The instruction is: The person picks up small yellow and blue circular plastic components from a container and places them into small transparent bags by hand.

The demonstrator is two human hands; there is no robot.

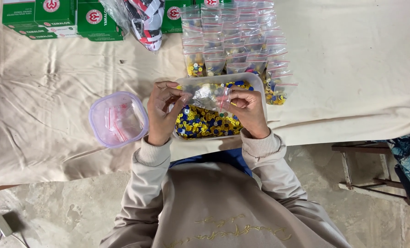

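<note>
Pinching a small clear bag mid-frame, both hands' fingers grasp it; a loosened grip could drop it among the buttons below.

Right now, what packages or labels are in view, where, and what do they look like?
Green boxes: top left on the cloth, flat rectangular cartons with round red-and-white emblems.
Filled zip bags: top centre in overlapping rows, small clear pouches with red seal strips, holding coloured buttons.
Small clear bag: held between left hand and right hand, above the white tray.
Lidded tub: left, rounded square, pale purple rim, empty bags inside.
</note>
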